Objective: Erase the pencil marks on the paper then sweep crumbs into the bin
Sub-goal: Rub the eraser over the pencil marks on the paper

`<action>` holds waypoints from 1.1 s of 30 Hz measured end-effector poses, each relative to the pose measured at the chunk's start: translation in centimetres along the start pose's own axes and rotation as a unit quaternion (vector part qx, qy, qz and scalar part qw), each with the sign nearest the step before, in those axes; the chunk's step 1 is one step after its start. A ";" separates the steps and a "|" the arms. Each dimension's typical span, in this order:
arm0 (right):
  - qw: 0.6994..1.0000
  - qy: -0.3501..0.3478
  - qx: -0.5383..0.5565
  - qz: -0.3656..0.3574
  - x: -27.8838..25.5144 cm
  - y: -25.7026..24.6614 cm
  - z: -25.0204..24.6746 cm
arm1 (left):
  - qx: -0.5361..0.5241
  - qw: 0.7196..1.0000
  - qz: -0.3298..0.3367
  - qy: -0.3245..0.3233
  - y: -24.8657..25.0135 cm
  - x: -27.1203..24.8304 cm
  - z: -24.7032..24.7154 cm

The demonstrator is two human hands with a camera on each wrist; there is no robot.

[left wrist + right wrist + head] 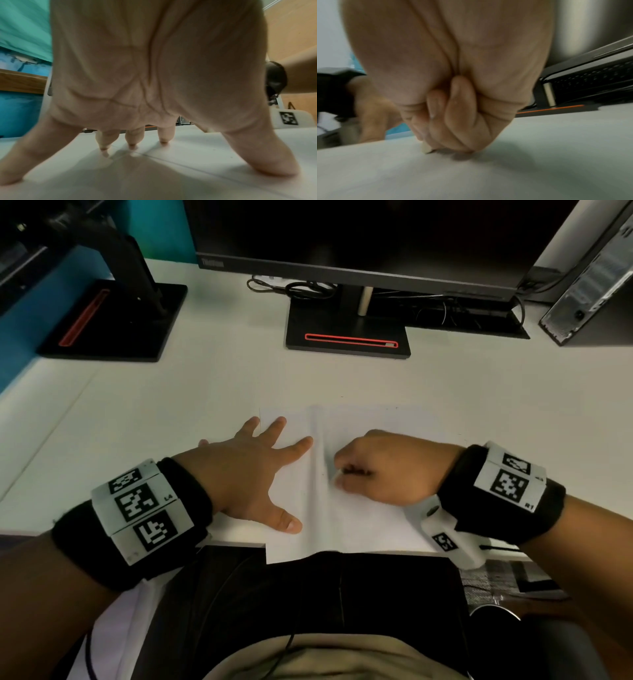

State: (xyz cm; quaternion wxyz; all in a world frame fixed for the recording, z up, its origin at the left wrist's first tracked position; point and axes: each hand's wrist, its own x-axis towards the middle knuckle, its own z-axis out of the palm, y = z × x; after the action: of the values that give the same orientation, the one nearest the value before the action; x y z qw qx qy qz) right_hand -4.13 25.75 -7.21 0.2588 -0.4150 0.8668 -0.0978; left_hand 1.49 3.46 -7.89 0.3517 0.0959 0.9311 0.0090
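Observation:
A white sheet of paper (359,515) with a vertical crease lies at the desk's near edge, its bottom overhanging the edge. My left hand (253,463) presses flat on the paper's left side, fingers spread and straight (164,135). My right hand (373,467) is curled into a fist on the paper's middle and pinches a small pale eraser (426,148), whose tip touches the sheet. The eraser barely shows in the head view. Pencil marks are too faint to make out.
A black monitor stand (347,328) with a red slot sits straight behind the paper, a second stand (109,320) at the far left. A computer tower (589,275) stands at the back right. Cables (298,287) lie behind the stand. No bin is in view.

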 end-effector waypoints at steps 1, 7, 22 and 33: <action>1.000 -0.012 0.001 -0.011 0.0 -0.4 0.4 | 0.000 1.000 0.000 -0.001 0.0 0.0 0.1; 0.998 0.009 0.019 0.054 0.0 1.6 -1.1 | -0.025 1.000 0.014 0.009 -0.4 0.0 0.1; 0.998 0.068 0.007 -0.018 -0.1 0.2 0.3 | 0.037 0.995 0.084 0.038 1.6 1.1 0.0; 0.993 0.025 -0.031 -0.109 0.8 -1.9 1.0 | 0.015 0.996 0.090 0.024 1.1 1.6 0.1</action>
State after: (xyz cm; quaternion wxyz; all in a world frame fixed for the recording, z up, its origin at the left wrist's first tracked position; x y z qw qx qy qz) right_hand -2.73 23.99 -7.66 0.2120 -0.5122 0.8252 -0.1086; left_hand 0.54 4.81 -8.89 0.3255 0.1842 0.9270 0.0294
